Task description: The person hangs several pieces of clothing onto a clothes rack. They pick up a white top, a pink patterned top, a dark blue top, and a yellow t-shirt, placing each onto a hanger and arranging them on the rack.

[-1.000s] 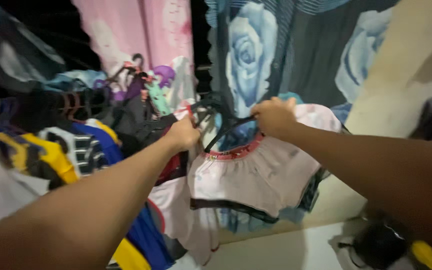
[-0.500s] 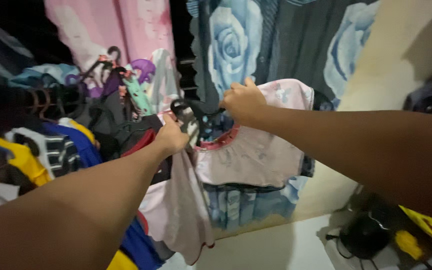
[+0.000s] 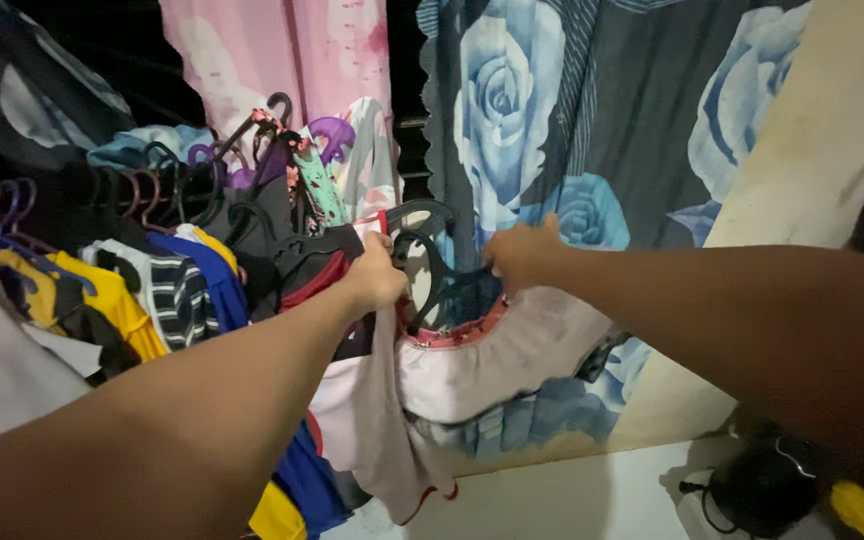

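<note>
Dark curtain (image 3: 642,130) with large blue roses hangs across the back; a pink curtain (image 3: 282,60) to its left.

Rack of hung clothes (image 3: 142,290) fills the left side: yellow, blue, striped and black garments crowded on coloured hangers, hooks up.

Pale pink garment (image 3: 512,360) with a red-trimmed neckline hangs in front of the rose curtain, between the two hands. Its long axis runs roughly level, left to right, neckline facing up; one flap droops straight down at the left end.

Black hanger (image 3: 430,262) sits at the neckline, hook pointing up, partly hidden by the fingers.

Left hand (image 3: 374,275): grip closed on the garment's left edge beside the hanger.

Right hand (image 3: 520,255): fingers curled shut on the hanger's right arm above the garment.

Dark rounded object (image 3: 764,485) on the floor, lower right; kind unclear.
</note>
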